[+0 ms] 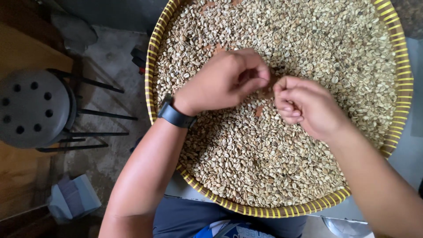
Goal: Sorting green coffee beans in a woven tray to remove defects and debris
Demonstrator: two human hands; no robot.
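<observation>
Both hands hover over a wide round woven tray (152,66) with a yellow-striped rim, heaped with pale unroasted coffee beans (264,154). Starting at the left of the view, a dark round stool (33,108) with holes in its seat stands on thin black legs on the grey floor, and below it lies a small pale blue-grey box (72,198). Next comes the left forearm, with a black wristband (175,115) just behind the left hand (224,81). That hand is curled loosely, its fingertips pinched together near the middle of the tray; whatever sits between them is too small to make out. Just beside it, close but not touching, the right hand (304,105) is also curled, fingers folded in toward the palm and thumb laid over them, resting low over the beans; I cannot tell whether it holds any. Between and under the two hands a few reddish-brown patches (260,110) show through the bean layer. The beans fill the tray almost to its rim on every side.
</observation>
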